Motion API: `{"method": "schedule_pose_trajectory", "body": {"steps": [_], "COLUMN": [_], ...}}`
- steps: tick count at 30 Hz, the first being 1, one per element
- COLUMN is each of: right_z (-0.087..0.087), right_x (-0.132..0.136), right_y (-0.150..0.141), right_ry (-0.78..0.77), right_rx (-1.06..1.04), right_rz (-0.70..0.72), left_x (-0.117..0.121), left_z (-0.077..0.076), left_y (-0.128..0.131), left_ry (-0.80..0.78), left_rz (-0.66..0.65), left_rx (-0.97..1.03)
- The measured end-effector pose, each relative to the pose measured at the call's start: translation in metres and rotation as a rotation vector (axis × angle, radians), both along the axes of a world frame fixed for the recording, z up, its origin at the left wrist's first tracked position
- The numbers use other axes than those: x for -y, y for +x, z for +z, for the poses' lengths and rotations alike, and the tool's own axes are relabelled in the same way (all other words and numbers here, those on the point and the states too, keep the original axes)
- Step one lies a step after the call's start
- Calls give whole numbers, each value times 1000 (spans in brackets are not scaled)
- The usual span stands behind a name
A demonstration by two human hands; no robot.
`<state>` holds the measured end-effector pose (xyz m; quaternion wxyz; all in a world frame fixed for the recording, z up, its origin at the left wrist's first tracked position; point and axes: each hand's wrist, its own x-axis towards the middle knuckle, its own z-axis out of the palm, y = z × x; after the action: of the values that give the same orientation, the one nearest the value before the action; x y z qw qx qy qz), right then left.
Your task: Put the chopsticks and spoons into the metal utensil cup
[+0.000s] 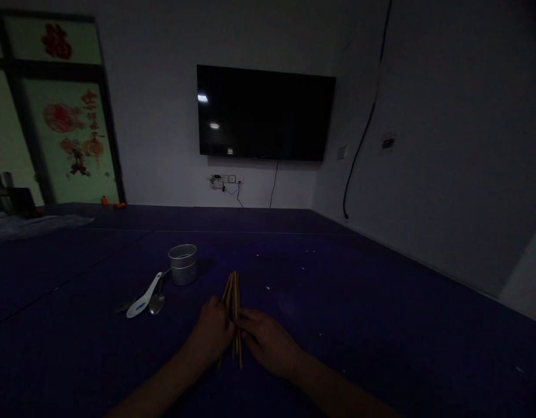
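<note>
A loose bundle of several wooden chopsticks (235, 290) is between my two hands, just above or on the dark blue surface. My left hand (213, 328) is closed around the bundle from the left. From the right, the fingers of my right hand (268, 341) pinch the sticks near their middle. Left of the bundle stands an upright metal cup (183, 266). Beside the cup lie a white spoon (145, 296) with a blue mark and a metal spoon (156, 303). Another thin dark utensil is partly hidden under the white spoon.
Small white scraps (268, 288) are scattered on the dark blue surface (381, 325). Clear plastic sheeting (37, 225) lies at the far left. A wall-mounted television (268, 116) hangs at the back, with sockets and cables below. A black cable (359, 148) runs down the right wall.
</note>
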<state>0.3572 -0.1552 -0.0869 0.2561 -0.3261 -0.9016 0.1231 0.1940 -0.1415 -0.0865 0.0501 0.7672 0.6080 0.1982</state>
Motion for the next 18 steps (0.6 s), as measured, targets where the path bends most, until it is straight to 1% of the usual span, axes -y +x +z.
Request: {"method": "schedule_pose_trajectory", "body": {"steps": [10, 16, 18], "right_z": [-4, 1, 1], "right_x": [-3, 0, 1], "right_y": [0, -1, -1], "right_ry": [-3, -4, -4], "right_rx": [-23, -8, -7], "right_rz": [8, 0, -2], "left_x": [-1, 1, 2], "left_z": [6, 6, 5], "left_y": [6, 5, 4], "left_ry": [-31, -45, -32], "left_rz": [54, 42, 13], "left_rx": [-69, -107, -126]}}
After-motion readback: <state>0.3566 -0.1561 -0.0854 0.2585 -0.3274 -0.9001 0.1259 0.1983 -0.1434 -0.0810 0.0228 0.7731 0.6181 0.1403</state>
